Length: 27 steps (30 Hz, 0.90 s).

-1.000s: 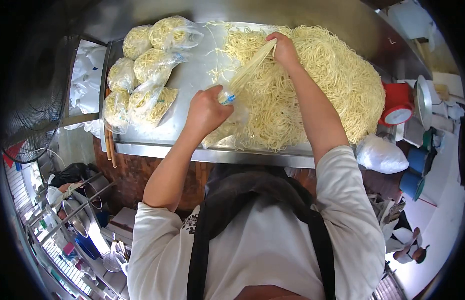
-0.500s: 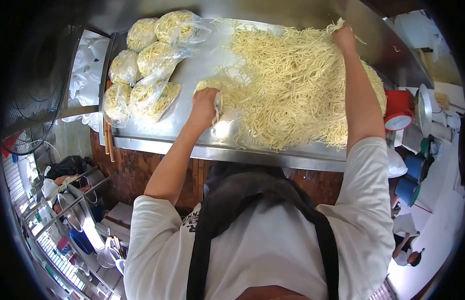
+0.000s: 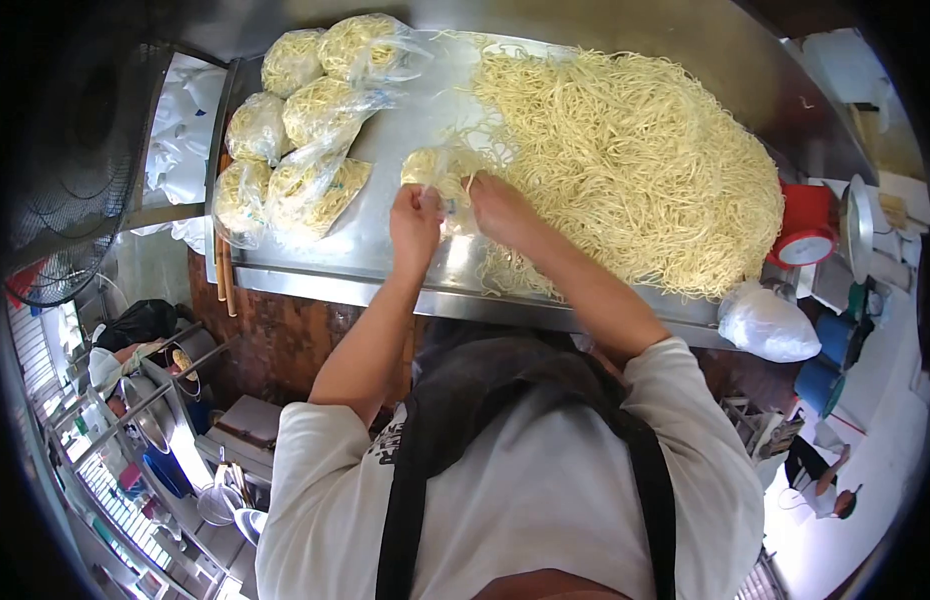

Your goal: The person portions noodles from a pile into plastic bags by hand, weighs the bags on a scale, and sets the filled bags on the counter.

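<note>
My left hand (image 3: 416, 226) is closed in a pinch on the edge of a clear plastic bag (image 3: 449, 207). Noodles show in the bag, which lies on the steel worktop. Close beside it, my right hand (image 3: 502, 212) is curled at the bag's right side, with strands of pale yellow noodles at its fingertips. Its grip is partly hidden by the back of the hand. To the right spreads a large heap of loose noodles (image 3: 635, 165), my right forearm passing over its near edge.
Several filled bags of noodles (image 3: 320, 195) sit on the left of the steel worktop (image 3: 395, 130). A red scale (image 3: 803, 225) stands beyond the heap's right end, near a white plastic bundle (image 3: 770, 322). Wooden sticks (image 3: 225, 275) stand at the left edge. Another person (image 3: 825, 485) is far right.
My right hand has come from the far right of the heap, where it held noodles, across to the bag. My left hand stays at the bag, its fingers now pinching the edge.
</note>
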Available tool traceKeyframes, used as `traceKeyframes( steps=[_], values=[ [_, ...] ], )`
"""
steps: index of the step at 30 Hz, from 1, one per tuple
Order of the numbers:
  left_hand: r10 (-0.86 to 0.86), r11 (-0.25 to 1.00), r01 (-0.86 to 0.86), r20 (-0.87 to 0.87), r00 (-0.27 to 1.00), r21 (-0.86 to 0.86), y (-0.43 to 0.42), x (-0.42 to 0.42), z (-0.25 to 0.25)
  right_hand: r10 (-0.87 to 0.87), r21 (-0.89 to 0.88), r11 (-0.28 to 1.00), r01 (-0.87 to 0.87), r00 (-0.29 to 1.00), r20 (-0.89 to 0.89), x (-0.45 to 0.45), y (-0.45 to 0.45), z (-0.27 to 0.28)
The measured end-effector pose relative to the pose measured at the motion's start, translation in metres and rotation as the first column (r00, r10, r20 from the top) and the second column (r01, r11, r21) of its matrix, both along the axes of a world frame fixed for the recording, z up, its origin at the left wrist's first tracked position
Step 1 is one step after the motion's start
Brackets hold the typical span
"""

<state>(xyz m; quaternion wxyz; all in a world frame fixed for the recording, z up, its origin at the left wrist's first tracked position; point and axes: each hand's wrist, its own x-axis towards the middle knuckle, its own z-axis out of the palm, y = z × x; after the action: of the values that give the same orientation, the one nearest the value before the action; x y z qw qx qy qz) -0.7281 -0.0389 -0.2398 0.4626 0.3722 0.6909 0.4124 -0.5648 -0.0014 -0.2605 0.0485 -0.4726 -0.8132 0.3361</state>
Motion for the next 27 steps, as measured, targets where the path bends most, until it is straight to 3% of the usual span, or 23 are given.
traceKeyframes(
  steps=[2,3,4,7,10,12,13,15,16,17,19,21,22,24,25,27],
  values=[
    [0.123,0.992,-0.130,0.308,0.943,0.001,0.010,-0.002,0.003,0.108,-0.033,0.993,-0.109,0.993,-0.041,0.011,0.008,0.017],
    [0.090,0.991,-0.119,0.357,0.930,0.060,0.011,0.000,0.017,0.190,-0.081,0.978,-0.191,0.982,-0.017,0.015,0.013,0.045],
    [-0.001,0.993,-0.042,0.352,0.936,0.113,0.012,0.005,0.035,0.271,-0.127,0.955,-0.268,0.963,0.007,0.019,0.021,0.071],
    [-0.180,0.972,0.123,0.299,0.937,0.201,-0.011,0.026,0.068,0.258,-0.303,0.919,-0.253,0.966,-0.023,0.000,0.031,0.122],
    [-0.031,0.997,0.006,0.308,0.951,0.081,-0.010,0.015,0.067,-0.283,-0.547,0.822,0.158,0.947,-0.152,-0.005,0.027,0.111],
    [0.068,0.998,-0.066,0.307,0.949,-0.018,-0.005,0.001,0.054,-0.141,-0.084,0.989,0.123,0.959,-0.247,0.000,-0.011,0.050],
    [0.072,0.997,-0.057,0.313,0.947,-0.058,-0.006,-0.006,0.050,-0.059,0.159,0.982,0.103,0.963,-0.264,0.006,-0.030,0.032],
    [0.071,0.990,-0.027,0.329,0.942,-0.136,-0.007,-0.009,0.052,-0.137,0.058,0.988,0.143,0.986,-0.090,0.029,-0.049,0.063],
    [-0.026,0.992,0.056,0.252,0.967,-0.112,-0.008,-0.009,0.051,-0.165,0.015,0.986,0.165,0.986,0.000,0.035,-0.052,0.074],
    [-0.125,0.986,0.142,0.171,0.977,-0.090,-0.007,-0.007,0.050,-0.229,0.143,0.966,0.215,0.969,0.094,0.033,-0.059,0.057],
    [-0.313,0.947,0.307,-0.059,0.948,-0.101,-0.007,-0.006,0.046,-0.313,0.304,0.922,0.239,0.922,0.226,0.032,-0.075,0.012],
    [-0.466,0.885,0.428,-0.344,0.815,-0.182,-0.009,-0.016,0.030,-0.259,0.268,0.946,0.184,0.924,0.281,0.035,-0.070,-0.005],
    [-0.321,0.946,0.321,-0.198,0.926,-0.038,-0.008,-0.014,0.023,-0.196,0.203,0.969,0.142,0.939,0.281,0.034,-0.058,-0.005],
    [-0.056,0.985,0.027,0.171,0.984,0.168,-0.009,-0.008,0.011,-0.152,-0.040,0.987,0.154,0.987,0.048,0.047,-0.036,0.010],
    [-0.091,0.967,0.035,0.216,0.972,0.251,0.000,-0.008,0.027,-0.147,-0.156,0.979,0.134,0.987,-0.071,0.058,-0.025,0.022],
    [-0.116,0.982,0.058,0.331,0.936,0.181,0.014,-0.002,0.062,-0.072,-0.069,0.996,0.054,0.957,-0.281,0.079,-0.017,0.032]
  ],
)
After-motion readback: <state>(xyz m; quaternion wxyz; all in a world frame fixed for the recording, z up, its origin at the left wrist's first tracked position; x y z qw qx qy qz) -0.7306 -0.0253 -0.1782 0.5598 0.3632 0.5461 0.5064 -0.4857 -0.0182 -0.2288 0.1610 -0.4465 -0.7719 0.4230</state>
